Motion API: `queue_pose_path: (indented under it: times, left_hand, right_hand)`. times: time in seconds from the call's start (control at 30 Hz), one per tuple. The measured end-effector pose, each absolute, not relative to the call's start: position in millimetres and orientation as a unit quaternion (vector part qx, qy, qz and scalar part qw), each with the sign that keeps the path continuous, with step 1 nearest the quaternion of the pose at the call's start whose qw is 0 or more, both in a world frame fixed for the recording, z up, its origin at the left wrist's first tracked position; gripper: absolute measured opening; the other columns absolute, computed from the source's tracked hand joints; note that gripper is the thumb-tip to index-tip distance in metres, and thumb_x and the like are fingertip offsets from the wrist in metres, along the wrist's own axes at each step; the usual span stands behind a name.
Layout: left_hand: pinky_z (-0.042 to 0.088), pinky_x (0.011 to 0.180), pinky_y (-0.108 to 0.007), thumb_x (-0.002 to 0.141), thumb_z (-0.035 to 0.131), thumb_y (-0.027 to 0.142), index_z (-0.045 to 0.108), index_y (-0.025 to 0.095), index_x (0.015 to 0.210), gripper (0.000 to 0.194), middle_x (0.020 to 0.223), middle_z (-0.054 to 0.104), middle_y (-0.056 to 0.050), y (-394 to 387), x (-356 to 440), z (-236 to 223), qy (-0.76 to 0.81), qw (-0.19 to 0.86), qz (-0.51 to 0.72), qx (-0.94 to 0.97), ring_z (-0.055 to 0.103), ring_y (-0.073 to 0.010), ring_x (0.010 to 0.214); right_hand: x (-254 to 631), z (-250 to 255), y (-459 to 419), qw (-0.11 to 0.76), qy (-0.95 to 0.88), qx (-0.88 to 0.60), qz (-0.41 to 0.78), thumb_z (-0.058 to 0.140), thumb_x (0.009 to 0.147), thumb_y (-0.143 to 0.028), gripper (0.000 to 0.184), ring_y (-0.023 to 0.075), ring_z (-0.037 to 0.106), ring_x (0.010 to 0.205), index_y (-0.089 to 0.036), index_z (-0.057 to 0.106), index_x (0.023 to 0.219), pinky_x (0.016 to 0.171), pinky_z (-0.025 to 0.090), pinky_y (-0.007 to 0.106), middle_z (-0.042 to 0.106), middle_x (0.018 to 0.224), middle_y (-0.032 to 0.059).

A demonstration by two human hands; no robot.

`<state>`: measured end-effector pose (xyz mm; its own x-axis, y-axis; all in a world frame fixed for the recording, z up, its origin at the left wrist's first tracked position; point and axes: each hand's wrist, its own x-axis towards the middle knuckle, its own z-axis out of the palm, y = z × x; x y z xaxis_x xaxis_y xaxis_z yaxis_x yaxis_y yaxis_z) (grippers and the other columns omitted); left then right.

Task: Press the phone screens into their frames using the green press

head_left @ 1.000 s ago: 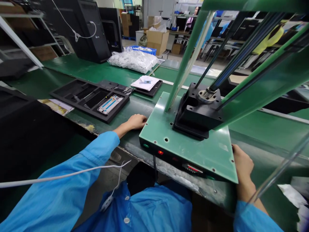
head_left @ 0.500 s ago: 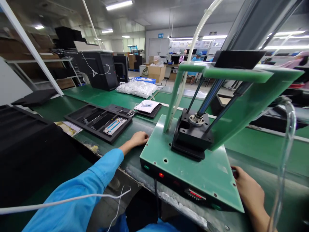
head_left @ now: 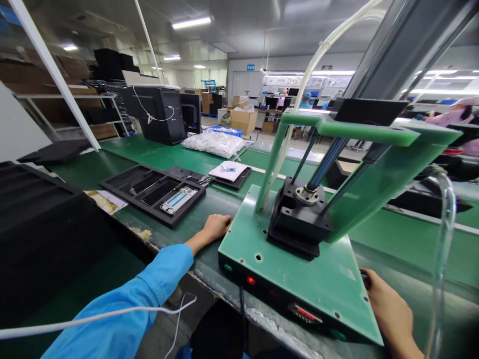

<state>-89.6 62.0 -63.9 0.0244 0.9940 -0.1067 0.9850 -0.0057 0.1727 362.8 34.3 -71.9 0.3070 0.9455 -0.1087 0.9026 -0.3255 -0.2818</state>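
In the head view, a black tray holds a phone-like part in its right compartment. On the green bench the green press, its top cut off, stands between the left hand and the right hand. Behind is a cardboard box. Both hands' fingers are partly hidden; whether they grip, I cannot tell.

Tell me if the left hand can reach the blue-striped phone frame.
Probably yes: the left hand, by the green base, is close to the black tray, where the phone frame lies uncovered, with nothing standing between.
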Motion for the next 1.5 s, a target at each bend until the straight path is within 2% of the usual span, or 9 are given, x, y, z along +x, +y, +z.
queue_pose_path:
  times: [0.2, 0.53, 0.93, 1.23, 1.37, 1.5]
  left_hand:
    - [0.056, 0.095, -0.044, 0.100, 0.060, 0.041, 0.065, 0.014, 0.118, 0.032, 0.112, 0.067, -0.009, 61, -90, -64, 0.694, 0.100, 0.027, 0.712, 0.067, -0.0218, 0.103]
    - [0.056, 0.095, -0.044, 0.100, 0.060, 0.041, 0.065, 0.014, 0.117, 0.032, 0.112, 0.068, -0.009, 61, -90, -65, 0.695, 0.098, 0.029, 0.712, 0.067, -0.0216, 0.103]
    - [0.057, 0.095, -0.044, 0.100, 0.060, 0.041, 0.065, 0.015, 0.117, 0.032, 0.111, 0.068, -0.009, 63, -91, -66, 0.693, 0.098, 0.028, 0.714, 0.067, -0.0215, 0.102]
    - [0.056, 0.095, -0.044, 0.100, 0.059, 0.041, 0.065, 0.015, 0.118, 0.032, 0.112, 0.068, -0.009, 59, -88, -59, 0.698, 0.092, 0.019, 0.710, 0.067, -0.0214, 0.103]
    - [0.055, 0.095, -0.043, 0.101, 0.058, 0.041, 0.066, 0.015, 0.117, 0.032, 0.112, 0.070, -0.009, 58, -88, -54, 0.701, 0.084, 0.007, 0.708, 0.068, -0.0210, 0.102]
    - [0.051, 0.089, -0.034, 0.099, 0.054, 0.031, 0.070, 0.021, 0.117, 0.026, 0.114, 0.073, -0.011, 55, -87, -49, 0.699, 0.067, -0.011, 0.712, 0.069, -0.0258, 0.106]
  right_hand:
    - [362, -74, 36, 0.126, -0.559, -0.809, 0.135, 0.044, 0.064, -0.052, 0.037, 0.0369, 0.064, 0.101, -0.037, 0.050, 0.098, 0.076, 0.041, 0.046, 0.071, 0.107, 0.0118]
    - [361, -73, 36, 0.140, -0.551, -0.810, 0.144, 0.045, 0.061, -0.054, 0.036, 0.0373, 0.064, 0.098, -0.038, 0.048, 0.093, 0.075, 0.040, 0.047, 0.071, 0.102, 0.0116]
    - [360, -68, 34, 0.096, -0.570, -0.806, 0.130, 0.036, 0.070, -0.053, 0.050, 0.0371, 0.065, 0.102, -0.029, 0.055, 0.110, 0.079, 0.044, 0.044, 0.070, 0.109, 0.0120]
    - [369, -81, 38, 0.165, -0.586, -0.786, 0.105, 0.046, 0.074, -0.052, 0.031, 0.0363, 0.068, 0.086, -0.033, 0.059, 0.095, 0.067, 0.045, 0.043, 0.072, 0.093, 0.0105]
    - [364, -79, 38, 0.187, -0.601, -0.773, 0.074, 0.049, 0.080, -0.046, 0.026, 0.0325, 0.068, 0.075, -0.029, 0.066, 0.091, 0.058, 0.043, 0.038, 0.072, 0.085, 0.0116]
    - [353, -70, 31, 0.185, -0.607, -0.771, 0.061, 0.051, 0.086, -0.036, 0.028, 0.0267, 0.068, 0.081, -0.022, 0.070, 0.099, 0.062, 0.042, 0.031, 0.073, 0.089, 0.0113]
